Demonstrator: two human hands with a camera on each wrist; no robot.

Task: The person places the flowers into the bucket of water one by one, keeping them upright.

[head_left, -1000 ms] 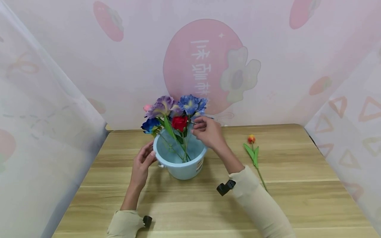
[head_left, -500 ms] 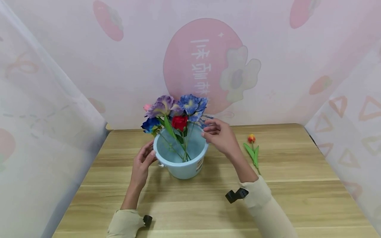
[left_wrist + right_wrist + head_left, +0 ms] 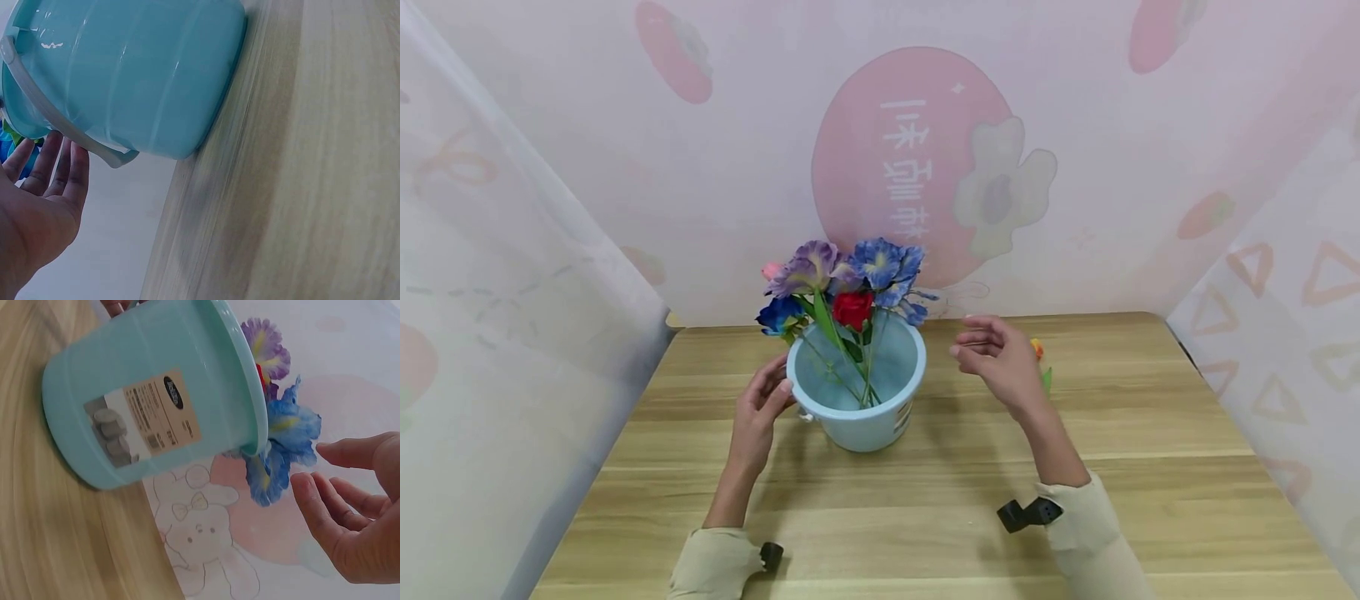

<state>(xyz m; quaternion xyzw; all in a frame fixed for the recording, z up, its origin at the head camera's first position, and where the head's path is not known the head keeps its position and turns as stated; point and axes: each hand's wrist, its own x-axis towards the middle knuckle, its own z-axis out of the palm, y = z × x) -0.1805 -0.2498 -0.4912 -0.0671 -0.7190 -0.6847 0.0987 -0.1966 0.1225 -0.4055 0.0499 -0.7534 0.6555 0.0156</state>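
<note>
A light blue bucket (image 3: 861,432) stands upright on the table with artificial flowers in it. Among them are a red rose (image 3: 853,310), a purple iris (image 3: 807,268), a light blue iris (image 3: 878,262) and a dark blue flower (image 3: 779,316). My left hand (image 3: 757,417) rests at the bucket's left side, its extended fingers touching under the rim near the handle (image 3: 59,119). To the right of the bucket, my right hand (image 3: 1006,365) hovers with fingers loosely bent and nothing between them. It partly hides an orange tulip (image 3: 1037,348).
The wooden table (image 3: 880,533) runs back to a patterned cloth backdrop (image 3: 737,183), with more cloth at both sides. A paper label (image 3: 144,419) is on the bucket's side. Black wrist cameras sit at both cuffs.
My right hand has left the light blue flowers at the bucket and moved right, toward the tulip, which it now partly covers. The left hand and bucket stay in place.
</note>
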